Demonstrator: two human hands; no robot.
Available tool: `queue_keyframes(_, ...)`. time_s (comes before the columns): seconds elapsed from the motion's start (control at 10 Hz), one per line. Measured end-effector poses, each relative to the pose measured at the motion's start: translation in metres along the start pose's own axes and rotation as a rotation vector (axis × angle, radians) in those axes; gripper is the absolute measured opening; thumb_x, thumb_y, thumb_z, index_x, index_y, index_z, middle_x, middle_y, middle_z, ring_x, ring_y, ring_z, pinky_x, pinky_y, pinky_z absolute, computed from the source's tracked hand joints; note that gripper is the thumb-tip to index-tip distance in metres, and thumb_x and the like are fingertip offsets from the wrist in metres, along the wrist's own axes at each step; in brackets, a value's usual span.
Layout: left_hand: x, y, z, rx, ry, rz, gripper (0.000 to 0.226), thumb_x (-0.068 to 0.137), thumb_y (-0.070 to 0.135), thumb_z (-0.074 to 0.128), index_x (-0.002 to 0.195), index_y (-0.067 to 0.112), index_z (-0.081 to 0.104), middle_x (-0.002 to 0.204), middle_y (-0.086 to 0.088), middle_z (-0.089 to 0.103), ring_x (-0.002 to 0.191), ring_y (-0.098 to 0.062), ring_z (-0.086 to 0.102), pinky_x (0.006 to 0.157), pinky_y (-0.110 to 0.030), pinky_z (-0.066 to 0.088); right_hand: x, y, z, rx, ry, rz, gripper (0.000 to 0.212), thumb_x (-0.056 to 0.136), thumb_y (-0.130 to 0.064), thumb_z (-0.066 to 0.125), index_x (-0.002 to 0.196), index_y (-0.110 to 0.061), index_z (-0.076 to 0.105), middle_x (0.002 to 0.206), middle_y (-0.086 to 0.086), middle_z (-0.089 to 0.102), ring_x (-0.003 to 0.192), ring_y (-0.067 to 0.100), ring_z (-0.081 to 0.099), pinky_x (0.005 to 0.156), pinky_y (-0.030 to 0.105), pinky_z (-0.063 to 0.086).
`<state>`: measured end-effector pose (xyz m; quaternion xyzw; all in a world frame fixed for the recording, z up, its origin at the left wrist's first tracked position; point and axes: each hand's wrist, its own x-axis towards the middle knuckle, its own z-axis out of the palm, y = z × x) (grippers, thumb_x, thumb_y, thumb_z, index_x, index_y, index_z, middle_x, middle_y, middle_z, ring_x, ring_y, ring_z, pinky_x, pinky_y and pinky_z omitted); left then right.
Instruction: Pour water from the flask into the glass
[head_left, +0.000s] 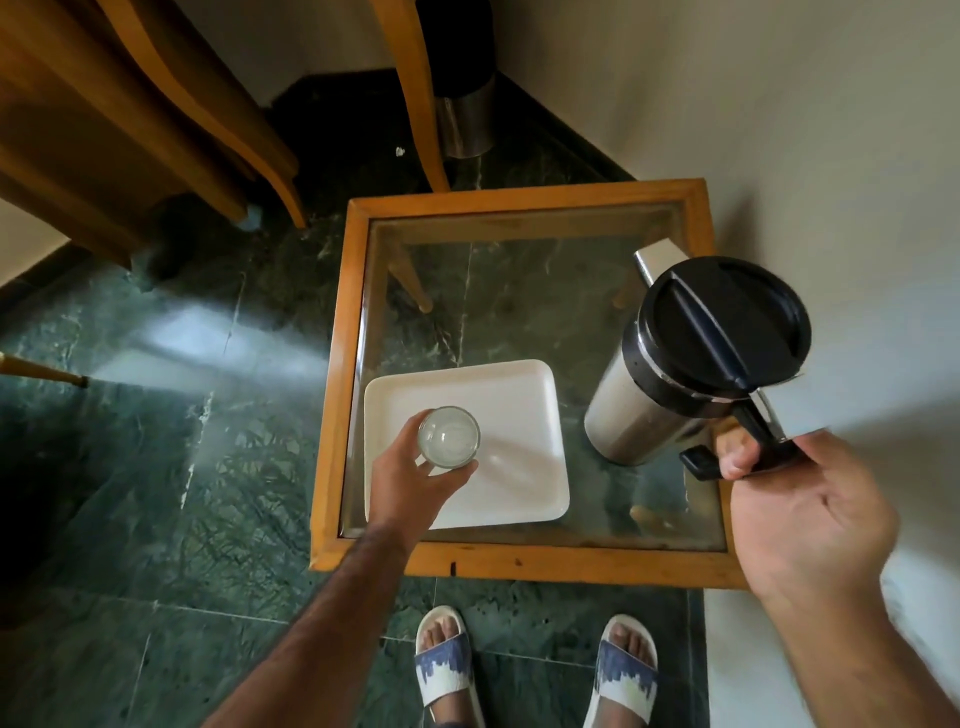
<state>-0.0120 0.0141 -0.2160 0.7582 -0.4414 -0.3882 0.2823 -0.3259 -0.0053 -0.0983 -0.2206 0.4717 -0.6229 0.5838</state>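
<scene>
A clear glass (449, 435) stands upright over the left part of a white tray (519, 467), with my left hand (413, 480) wrapped around its near side. A steel flask (654, 395) with a black lid (724, 325) and a black handle is on the right, tilted a little. My right hand (800, 509) grips that handle from the near side. The flask's spout points away from me, and flask and glass are well apart. I cannot tell if the flask's base rests on the table.
The tray lies on a small glass-topped table with a wooden frame (519, 564). A wall runs along the right. Wooden chair legs (415, 93) and a steel bin (465, 119) stand beyond the table. My sandalled feet (447, 670) are on the green marble floor.
</scene>
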Motion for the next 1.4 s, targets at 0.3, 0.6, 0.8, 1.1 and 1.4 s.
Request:
queue_keyframes(0.3,0.001,-0.009,0.009,-0.015,-0.003,-0.036,0.070,0.068,0.023,0.101,0.122,0.043,0.063,0.107,0.029,0.073,0.103,0.018,0.064,0.076,0.000,0.053,0.001,0.010,-0.002,0.045,0.035,0.000,0.049,0.096,-0.014,0.036,0.068,-0.026,0.075,0.069,-0.006,0.064,0.063,0.018,0.051,0.067,0.027,0.044)
queue_keyframes(0.6,0.004,-0.010,0.017,-0.004,0.022,-0.029,0.067,0.070,0.024,0.100,0.126,0.033,0.064,0.111,0.026,0.069,0.099,0.024,0.061,0.073,0.003,0.049,-0.003,0.020,-0.006,0.076,0.071,0.000,0.046,0.094,-0.014,0.037,0.071,-0.025,0.074,0.075,-0.001,0.058,0.064,0.019,0.049,0.068,0.028,0.045)
queue_keyframes(0.8,-0.001,-0.010,0.019,-0.015,0.031,-0.048,0.067,0.073,0.022,0.099,0.130,0.031,0.064,0.116,0.014,0.072,0.101,0.013,0.066,0.076,0.004,0.049,-0.015,0.030,-0.012,0.068,0.094,-0.030,0.052,0.094,-0.011,0.029,0.073,-0.021,0.075,0.070,-0.002,0.059,0.061,0.019,0.048,0.066,0.028,0.045)
queue_keyframes(1.1,-0.017,0.010,0.007,0.058,-0.054,-0.129,0.116,0.070,0.047,0.097,0.163,0.024,0.032,0.162,0.002,0.048,0.149,-0.020,0.044,0.122,-0.038,0.037,-0.017,0.030,-0.009,-0.059,0.068,-0.142,0.042,0.098,-0.014,0.036,0.082,-0.022,0.073,0.069,-0.008,0.066,0.070,0.018,0.057,0.069,0.030,0.046)
queue_keyframes(1.4,-0.047,0.090,-0.053,0.409,0.064,0.309,0.106,0.092,0.078,0.042,0.170,0.017,0.005,0.180,-0.003,0.005,0.166,-0.017,0.002,0.135,-0.049,0.008,-0.018,-0.039,0.007,-0.998,-0.012,-0.533,0.066,0.109,-0.054,0.039,0.158,-0.009,0.040,0.166,0.004,0.041,0.153,0.017,0.041,0.121,0.039,0.037)
